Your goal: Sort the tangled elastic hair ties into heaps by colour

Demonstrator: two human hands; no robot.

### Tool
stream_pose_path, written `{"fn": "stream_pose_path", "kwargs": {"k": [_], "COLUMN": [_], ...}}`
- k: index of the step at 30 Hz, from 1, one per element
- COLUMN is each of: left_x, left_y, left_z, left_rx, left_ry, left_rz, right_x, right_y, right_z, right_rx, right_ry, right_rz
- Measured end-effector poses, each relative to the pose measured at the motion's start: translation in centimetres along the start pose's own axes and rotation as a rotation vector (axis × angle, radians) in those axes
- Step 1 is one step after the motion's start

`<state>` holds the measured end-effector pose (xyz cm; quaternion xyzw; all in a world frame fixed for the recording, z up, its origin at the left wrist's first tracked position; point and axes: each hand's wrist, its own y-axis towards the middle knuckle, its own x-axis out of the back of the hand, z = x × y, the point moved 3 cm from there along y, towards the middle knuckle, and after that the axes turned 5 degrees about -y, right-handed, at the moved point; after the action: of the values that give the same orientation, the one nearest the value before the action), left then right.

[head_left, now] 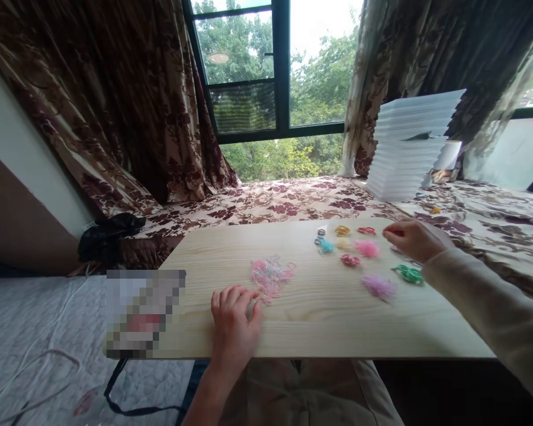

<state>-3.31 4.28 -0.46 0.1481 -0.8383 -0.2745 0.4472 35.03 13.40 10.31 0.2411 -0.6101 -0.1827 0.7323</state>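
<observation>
My left hand [236, 316] rests on the light wooden table, its fingers spread loosely beside a mixed pile of thin pastel elastic bands [272, 273]. My right hand [415, 239] is closed above the table's far right part, fingertips pressed together; what they hold, if anything, is too small to make out. Left of it lie small heaps sorted by colour: red bands [366, 231], pink bands [367, 249], yellow bands [342, 231], blue bands [325, 245] and dark pink bands [350, 260]. Green bands [409, 274] and purple bands [379, 287] sit closer to me.
The wooden table [195, 284] has a blurred-out object [144, 313] on its left end, with a black strap [119, 396] hanging below. Behind runs a flowered ledge [284, 198] carrying a tall white ridged stack [408, 148]. A black bag [109, 236] lies at far left.
</observation>
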Motion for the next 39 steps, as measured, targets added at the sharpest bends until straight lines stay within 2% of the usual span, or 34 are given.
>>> {"fn": "stream_pose_path", "kwargs": {"k": [3,5,6,8,11,14,18,22,27,39], "left_x": [0.3,0.5,0.6,0.7,0.7,0.7,0.8,0.9,0.9,1.0], "left_y": [0.1,0.1,0.1,0.1,0.1,0.1,0.1,0.1,0.2,0.2], "left_z": [-0.4,-0.8,-1.0,-1.2,-1.2,-1.1,-1.2,-1.4,-1.6,-1.5], "left_rx": [0.019,0.04,0.045,0.059,0.067,0.067,0.069,0.059,0.025,0.047], "left_ry": [-0.001,-0.004,-0.004,-0.001,-0.003,-0.004,-0.002,0.008,0.015,-0.01], "left_rz": [0.014,0.013,0.014,0.006,0.014,0.024,0.036,0.064,0.106,0.065], "right_x": [1.4,1.0,0.6,-1.0,-3.8,-5.5,-6.9,-8.2,-9.2,-8.9], "right_y": [-1.9,-4.0,-5.2,-7.4,-9.6,-10.0,-9.3,-8.9,-9.3,-9.7], "right_z": [2.0,4.3,5.6,8.4,12.4,15.7,18.6,20.0,20.3,20.4], "right_rx": [0.002,0.081,0.118,0.179,0.225,0.256,0.295,0.309,0.326,0.347], "right_ry": [0.024,0.103,0.158,0.256,0.43,0.535,0.574,0.531,0.461,0.43], "right_rz": [0.087,0.124,0.084,0.088,0.181,0.24,0.295,0.295,0.249,0.208]}}
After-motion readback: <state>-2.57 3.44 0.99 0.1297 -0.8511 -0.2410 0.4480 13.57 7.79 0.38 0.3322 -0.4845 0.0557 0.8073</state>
